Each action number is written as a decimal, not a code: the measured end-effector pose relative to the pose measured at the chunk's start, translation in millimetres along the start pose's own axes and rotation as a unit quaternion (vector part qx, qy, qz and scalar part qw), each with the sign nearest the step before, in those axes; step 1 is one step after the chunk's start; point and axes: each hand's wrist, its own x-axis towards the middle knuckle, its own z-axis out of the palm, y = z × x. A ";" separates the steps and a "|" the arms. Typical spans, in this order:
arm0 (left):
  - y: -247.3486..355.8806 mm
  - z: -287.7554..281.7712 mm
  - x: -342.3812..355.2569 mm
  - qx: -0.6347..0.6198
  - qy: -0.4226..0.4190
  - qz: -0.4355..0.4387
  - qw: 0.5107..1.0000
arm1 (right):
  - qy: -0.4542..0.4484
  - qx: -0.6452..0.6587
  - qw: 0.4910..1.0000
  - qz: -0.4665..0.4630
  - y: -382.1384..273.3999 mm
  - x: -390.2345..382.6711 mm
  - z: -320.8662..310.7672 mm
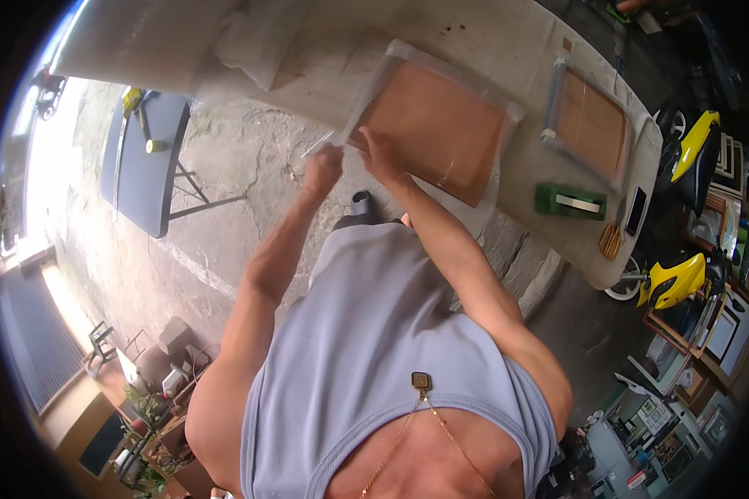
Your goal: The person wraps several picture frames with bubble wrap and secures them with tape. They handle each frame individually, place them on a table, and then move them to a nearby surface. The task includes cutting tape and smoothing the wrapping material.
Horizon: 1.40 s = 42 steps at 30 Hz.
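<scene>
A large brown-backed picture frame (pixel 441 121), its edges wrapped in clear plastic, lies on the covered table in front of me. My right hand (pixel 383 160) is closed at its near left corner, with the fingers on the edge. Just left of that corner, my left hand (pixel 324 171) is closed too. A thin, pale, straight piece (pixel 317 144) sticks out past its fingers; its exact kind is too small to tell. Farther right on the table lies a second, smaller wrapped frame (pixel 589 125).
A green tape dispenser (pixel 569 202), orange-handled scissors (pixel 611 240) and a phone (pixel 636 211) lie near the table's right end. Clear plastic sheeting (pixel 254 41) covers the far left. A folding table (pixel 146 158) with tools stands left; a yellow motorbike (pixel 677 281) is at right.
</scene>
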 end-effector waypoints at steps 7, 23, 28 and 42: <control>-4.1 24.4 -7.0 0.075 -0.145 0.074 0.984 | -0.016 0.061 0.998 -0.008 4.7 -0.8 5.9; -38.4 29.1 -62.0 -0.054 -0.026 -0.263 0.963 | 0.005 0.013 0.999 0.030 -11.5 10.0 19.0; -57.3 48.1 -62.2 -0.355 -0.173 -0.337 0.855 | -0.010 -0.032 0.999 -0.031 -3.4 11.4 16.2; -46.7 31.6 71.5 -0.234 -0.230 -0.329 0.885 | -0.158 0.154 0.960 0.174 5.3 23.0 -19.7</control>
